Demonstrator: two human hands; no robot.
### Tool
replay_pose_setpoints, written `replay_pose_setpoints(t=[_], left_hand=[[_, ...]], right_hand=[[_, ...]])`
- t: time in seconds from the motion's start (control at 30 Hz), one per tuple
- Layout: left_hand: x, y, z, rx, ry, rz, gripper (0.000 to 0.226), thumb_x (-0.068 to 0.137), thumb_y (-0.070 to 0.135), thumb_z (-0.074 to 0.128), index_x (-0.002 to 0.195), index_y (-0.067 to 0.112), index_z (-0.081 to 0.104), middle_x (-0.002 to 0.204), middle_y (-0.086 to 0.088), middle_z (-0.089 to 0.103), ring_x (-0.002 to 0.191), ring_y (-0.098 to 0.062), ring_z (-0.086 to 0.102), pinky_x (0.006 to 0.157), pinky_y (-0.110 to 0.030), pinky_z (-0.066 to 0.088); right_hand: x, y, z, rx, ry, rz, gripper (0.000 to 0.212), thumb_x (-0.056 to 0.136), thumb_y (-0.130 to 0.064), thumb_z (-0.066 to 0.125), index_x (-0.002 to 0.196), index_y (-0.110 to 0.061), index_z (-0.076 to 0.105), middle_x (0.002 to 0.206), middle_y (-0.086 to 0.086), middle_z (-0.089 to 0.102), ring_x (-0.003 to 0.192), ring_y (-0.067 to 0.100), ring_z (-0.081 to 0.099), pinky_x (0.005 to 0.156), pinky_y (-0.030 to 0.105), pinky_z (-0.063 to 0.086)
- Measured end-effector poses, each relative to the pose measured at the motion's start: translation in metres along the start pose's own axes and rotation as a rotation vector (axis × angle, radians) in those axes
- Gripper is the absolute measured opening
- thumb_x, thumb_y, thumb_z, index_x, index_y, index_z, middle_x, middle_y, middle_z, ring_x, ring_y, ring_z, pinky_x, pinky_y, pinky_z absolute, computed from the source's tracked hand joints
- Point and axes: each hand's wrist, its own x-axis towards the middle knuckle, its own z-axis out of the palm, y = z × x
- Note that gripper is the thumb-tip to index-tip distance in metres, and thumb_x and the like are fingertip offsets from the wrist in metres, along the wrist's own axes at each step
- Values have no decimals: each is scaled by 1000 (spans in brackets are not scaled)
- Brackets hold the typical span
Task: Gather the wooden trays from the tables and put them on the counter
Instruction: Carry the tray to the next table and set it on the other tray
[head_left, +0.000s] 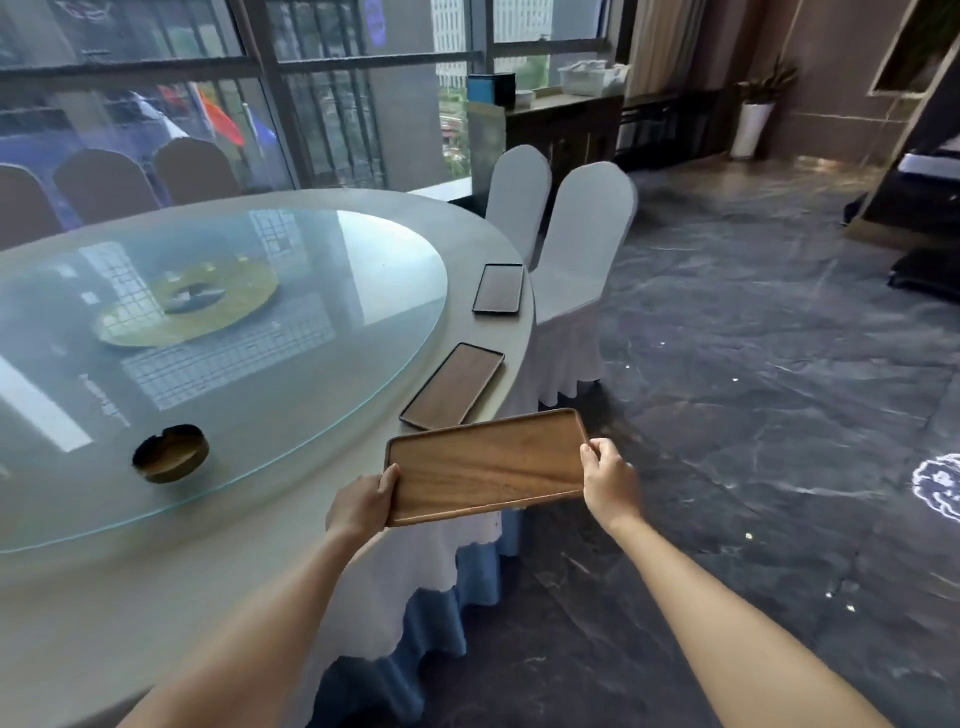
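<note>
I hold a rectangular wooden tray (485, 465) level in the air, just past the edge of the round table (467, 234). My left hand (363, 504) grips its left short end and my right hand (608, 478) grips its right short end. Two more wooden trays lie flat on the table's rim beyond it: a near tray (453, 386), partly overlapped by the held one, and a far tray (498, 289). A dark wooden counter (566, 117) runs under the window at the back.
A glass turntable (208, 338) covers the table's middle, with a dark round ashtray (171, 453) on it. Two white-covered chairs (576, 249) stand at the table's right side. Dark marble floor (753, 389) stretches to the right. A potted plant (753, 119) stands by the far wall.
</note>
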Motion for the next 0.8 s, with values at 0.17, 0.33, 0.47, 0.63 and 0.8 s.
replay_pose_setpoints(t=[0.17,0.33,0.47,0.63,0.8], left_hand=[[43,30,21,-26,42,-75,60,98,38,28,44,13,35,45,-3,47,62,-28,52,64,-33,36],[94,35,41,-39,126,-132,58,98,37,29,43,17,37,65,-19,64,79,-35,60,66,-35,37],[148,38,63,-36,156,-200,57,98,38,26,47,18,40,75,-20,63,88,-38,61,67,-33,36],[203,41,79,-37,232,-304,56,98,37,26,69,4,60,94,-24,69,91,-39,61,68,-33,36],[211,42,90,-4,281,-428,58,98,37,25,73,1,64,85,-21,69,79,-37,62,64,-34,42]], right_hand=[[87,0,11,-37,-108,-49,33,96,-28,36,113,-6,54,102,20,67,96,38,60,68,31,36],[157,3,41,-86,-244,-106,35,97,-29,33,116,-6,52,102,18,67,93,36,59,70,32,38],[222,-3,72,-169,-328,-168,36,98,-29,30,119,-6,49,101,19,67,93,36,60,72,36,41],[298,-22,113,-355,-446,-266,35,99,-28,27,114,-4,48,97,22,67,88,39,61,70,40,44],[345,-35,152,-527,-587,-407,34,99,-28,26,105,-3,48,94,23,67,83,38,61,62,36,39]])
